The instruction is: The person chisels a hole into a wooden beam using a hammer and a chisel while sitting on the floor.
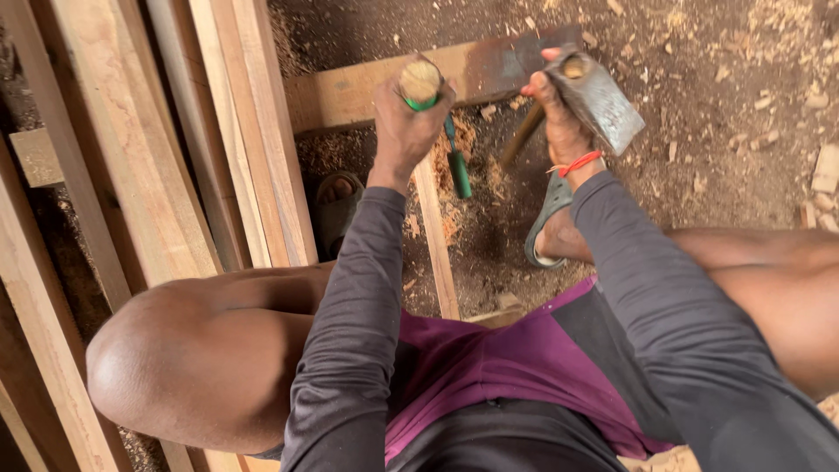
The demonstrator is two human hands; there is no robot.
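Note:
My left hand (404,131) is closed around a chisel's wooden handle (420,80), which has a green band near its top and stands upright over a narrow wooden strip (435,236). My right hand (559,118) grips a hatchet just below its grey metal head (601,100). The hatchet's wooden handle (523,137) points down and left. The head is held a little to the right of the chisel top, apart from it. The chisel's blade is hidden behind my hand.
A cross plank (350,94) lies under the strip's far end. A green-handled tool (459,170) lies on the sawdust beside the strip. Long planks (175,140) are stacked at the left. My sandalled feet (546,218) rest on a dirt floor strewn with wood chips (752,105).

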